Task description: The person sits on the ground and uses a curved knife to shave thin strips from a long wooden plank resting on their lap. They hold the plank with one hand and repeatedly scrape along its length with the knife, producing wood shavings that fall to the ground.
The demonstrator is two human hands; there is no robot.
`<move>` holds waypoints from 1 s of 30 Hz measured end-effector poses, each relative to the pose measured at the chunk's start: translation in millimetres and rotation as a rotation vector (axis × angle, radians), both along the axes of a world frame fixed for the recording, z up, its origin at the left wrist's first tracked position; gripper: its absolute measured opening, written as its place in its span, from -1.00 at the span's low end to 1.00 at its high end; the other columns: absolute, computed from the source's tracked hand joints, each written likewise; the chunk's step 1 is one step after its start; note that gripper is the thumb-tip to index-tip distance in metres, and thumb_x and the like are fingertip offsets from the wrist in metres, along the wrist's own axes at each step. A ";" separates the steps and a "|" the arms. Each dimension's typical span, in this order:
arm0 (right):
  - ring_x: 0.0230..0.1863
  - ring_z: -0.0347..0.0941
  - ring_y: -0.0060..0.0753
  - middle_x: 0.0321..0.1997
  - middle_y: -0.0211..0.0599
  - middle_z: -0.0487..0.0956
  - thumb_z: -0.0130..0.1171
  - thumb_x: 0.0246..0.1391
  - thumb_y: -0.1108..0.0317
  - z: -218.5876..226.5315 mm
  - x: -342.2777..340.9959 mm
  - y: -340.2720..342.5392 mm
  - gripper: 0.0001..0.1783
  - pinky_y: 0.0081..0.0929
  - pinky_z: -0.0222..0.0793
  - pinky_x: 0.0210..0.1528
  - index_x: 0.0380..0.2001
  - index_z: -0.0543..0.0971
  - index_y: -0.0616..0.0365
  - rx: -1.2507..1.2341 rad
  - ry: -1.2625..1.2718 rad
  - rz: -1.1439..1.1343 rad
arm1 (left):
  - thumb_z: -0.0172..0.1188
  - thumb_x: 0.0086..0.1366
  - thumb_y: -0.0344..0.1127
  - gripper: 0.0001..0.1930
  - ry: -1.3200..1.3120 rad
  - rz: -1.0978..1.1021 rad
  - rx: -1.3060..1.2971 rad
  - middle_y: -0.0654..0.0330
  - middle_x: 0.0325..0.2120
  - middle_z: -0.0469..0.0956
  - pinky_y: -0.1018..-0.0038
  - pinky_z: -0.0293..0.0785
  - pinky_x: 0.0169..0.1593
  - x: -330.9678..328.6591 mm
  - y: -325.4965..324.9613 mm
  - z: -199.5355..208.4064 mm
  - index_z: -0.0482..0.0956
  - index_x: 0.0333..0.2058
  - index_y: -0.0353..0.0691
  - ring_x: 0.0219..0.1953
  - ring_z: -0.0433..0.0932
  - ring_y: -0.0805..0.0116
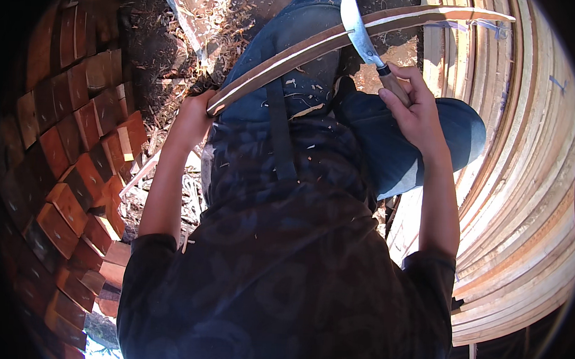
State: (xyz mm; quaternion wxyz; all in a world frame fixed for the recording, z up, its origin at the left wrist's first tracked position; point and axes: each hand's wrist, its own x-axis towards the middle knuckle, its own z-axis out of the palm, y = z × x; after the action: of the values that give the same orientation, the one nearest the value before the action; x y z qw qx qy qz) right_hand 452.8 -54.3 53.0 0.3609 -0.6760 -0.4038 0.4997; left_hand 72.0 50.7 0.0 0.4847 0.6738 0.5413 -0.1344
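Note:
My left hand (193, 119) is closed round the near end of a long wooden strip (285, 64). The strip runs across my legs to the far right and looks curved in this wide view; a pale band shows along its dark brown side. In my right hand (413, 108) is a knife (362, 40), gripped by its wooden handle with a dark collar. Its broad, shiny blade points up and away, crossing the strip near the middle. Whether the edge touches the wood I cannot tell. Small shavings lie on my dark blue trousers (390, 135).
Stacked reddish-brown wood ends (67, 146) form a wall at my left. Long pale planks (521, 206) are piled at my right, some tied with bluish strips. Wood shavings (207, 34) cover the ground ahead, beside a pale piece of wood (180, 14).

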 end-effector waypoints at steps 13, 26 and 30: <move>-0.30 0.38 -0.76 -0.30 -0.36 0.57 0.17 0.15 0.54 -0.5 9.2 -7.5 -0.59 -0.73 0.26 -0.25 0.05 0.36 0.16 -0.060 0.179 -0.192 | 0.08 0.11 -0.64 -0.58 -0.062 -0.066 0.097 -0.02 -0.51 0.57 0.38 0.41 -0.33 -8.8 -2.9 -8.6 0.53 -0.02 -0.24 -0.48 0.53 0.31; -0.47 0.33 -0.76 -0.46 -0.41 0.51 0.19 0.16 0.47 8.1 14.8 -7.6 -0.60 -0.74 0.22 -0.43 0.05 0.36 0.13 -0.037 0.155 -0.299 | 0.10 0.11 -0.65 -0.54 -0.064 -0.087 0.127 -0.06 -0.48 0.57 0.35 0.43 -0.32 -7.8 -0.6 -5.5 0.50 0.02 -0.22 -0.46 0.58 0.22; -0.58 0.24 -0.81 -0.53 -0.48 0.44 0.16 0.18 0.45 0.1 4.5 -20.4 -0.58 -0.77 0.13 -0.58 0.09 0.35 0.09 -0.096 0.074 -0.062 | 0.14 0.08 -0.65 -0.53 -0.023 -0.070 0.092 -0.12 -0.37 0.59 0.31 0.45 -0.25 -3.6 -1.8 -2.5 0.51 0.01 -0.21 -0.33 0.62 0.04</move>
State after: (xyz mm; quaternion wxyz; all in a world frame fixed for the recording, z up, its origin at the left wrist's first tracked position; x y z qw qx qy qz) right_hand 457.3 -74.8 53.1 0.3581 -0.6857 -0.3444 0.5319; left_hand 68.5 48.9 -2.5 0.4546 0.7152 0.5175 -0.1184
